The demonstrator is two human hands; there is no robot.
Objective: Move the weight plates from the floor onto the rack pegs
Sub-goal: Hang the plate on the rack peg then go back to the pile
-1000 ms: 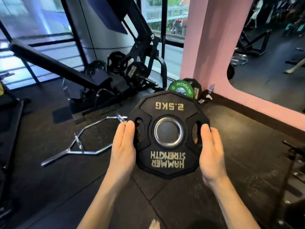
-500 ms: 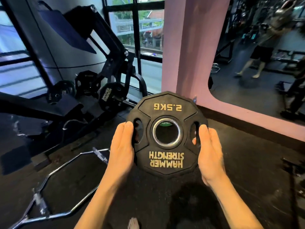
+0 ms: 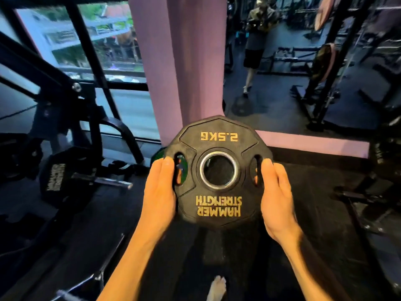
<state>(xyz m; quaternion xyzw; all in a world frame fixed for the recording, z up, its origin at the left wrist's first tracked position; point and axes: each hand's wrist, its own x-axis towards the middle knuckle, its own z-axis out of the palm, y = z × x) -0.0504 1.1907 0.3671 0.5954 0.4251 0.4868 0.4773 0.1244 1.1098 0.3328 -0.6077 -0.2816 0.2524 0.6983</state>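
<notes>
I hold a black 2.5 kg Hammer Strength plate (image 3: 219, 140) upright in front of me, its gold lettering upside down. My left hand (image 3: 160, 192) grips its left edge, fingertips showing through the left handle slot. My right hand (image 3: 275, 198) grips the right edge the same way. To the left a chrome peg (image 3: 104, 181) sticks out of a black machine with a black plate (image 3: 60, 179) on it. A green plate (image 3: 159, 154) peeks out behind my left fingers.
A pink pillar (image 3: 178, 61) stands straight ahead with a mirror (image 3: 303, 61) to its right, where a person and racks are reflected. The black machine frame (image 3: 65, 101) fills the left. A chrome bar (image 3: 95, 281) lies on the floor at the lower left. My bare foot (image 3: 217, 290) shows below.
The view has swung right and moved closer to the pillar. The machine and floor bar slid left. Both hands keep the same hold on the plate.
</notes>
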